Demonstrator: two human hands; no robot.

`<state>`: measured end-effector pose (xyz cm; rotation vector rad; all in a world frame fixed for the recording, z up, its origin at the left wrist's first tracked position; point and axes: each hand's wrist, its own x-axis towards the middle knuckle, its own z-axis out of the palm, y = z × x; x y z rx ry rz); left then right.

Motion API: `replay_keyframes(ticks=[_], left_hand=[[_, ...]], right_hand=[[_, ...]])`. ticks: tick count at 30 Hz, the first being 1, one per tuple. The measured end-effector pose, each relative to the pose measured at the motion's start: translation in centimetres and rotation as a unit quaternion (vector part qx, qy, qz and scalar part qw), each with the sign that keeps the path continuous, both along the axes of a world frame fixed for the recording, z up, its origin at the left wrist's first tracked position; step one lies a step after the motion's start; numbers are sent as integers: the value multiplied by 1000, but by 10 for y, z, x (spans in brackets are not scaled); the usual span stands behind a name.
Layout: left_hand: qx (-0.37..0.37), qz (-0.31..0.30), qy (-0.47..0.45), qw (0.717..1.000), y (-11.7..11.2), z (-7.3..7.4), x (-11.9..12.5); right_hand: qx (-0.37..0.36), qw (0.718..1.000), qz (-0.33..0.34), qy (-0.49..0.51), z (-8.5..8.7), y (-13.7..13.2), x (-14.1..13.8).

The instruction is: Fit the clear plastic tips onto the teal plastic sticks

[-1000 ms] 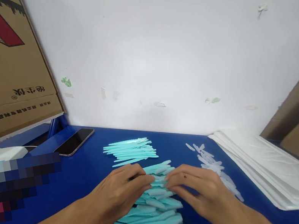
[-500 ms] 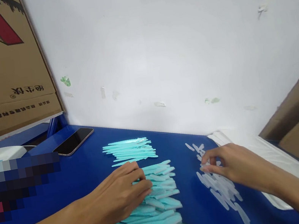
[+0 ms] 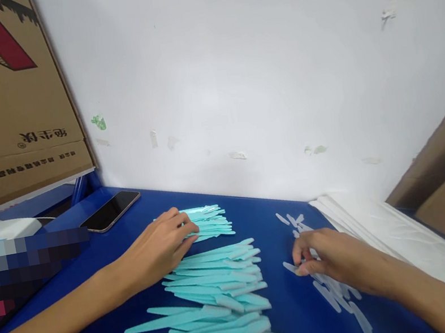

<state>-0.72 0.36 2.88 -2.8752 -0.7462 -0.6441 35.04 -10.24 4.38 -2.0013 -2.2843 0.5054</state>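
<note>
My left hand [image 3: 171, 241] lies over the left end of a far pile of thin turquoise tapered strips [image 3: 213, 222], fingers bent together; what is under the fingertips is hidden. Nearer to me spreads a larger row of turquoise strips [image 3: 224, 275], their broader right ends pale. One long turquoise strip [image 3: 167, 321] sticks out to the left of that row. On the right, my right hand [image 3: 328, 257] is closed in a pinch on a small translucent white strip [image 3: 290, 266], whose tip shows left of the thumb. More translucent strips [image 3: 326, 294] lie scattered under and around this hand.
A phone [image 3: 112, 210] lies on the blue table [image 3: 79, 306] at the back left, near a white device [image 3: 7, 229]. Cardboard boxes [image 3: 14, 105] stand at left and right. White plastic sheeting [image 3: 426, 245] covers the right edge; a white wall [image 3: 232, 73] rises behind.
My left hand has moved from the near row up to the far pile, and a long turquoise strip now shows in the near row. My right hand has shifted slightly down and left, with the translucent strip.
</note>
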Motion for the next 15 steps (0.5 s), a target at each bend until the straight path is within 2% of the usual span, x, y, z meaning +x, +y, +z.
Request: replay_keyframes(ticks=[6,15], left_hand=[[-47,55,40,997,22,-15,-8],[-73,45,12,996,24,-18,-7]], right_hand=[[12,999,22,20,-5,0,-8],[36,998,37,28,-4,-7,-14]])
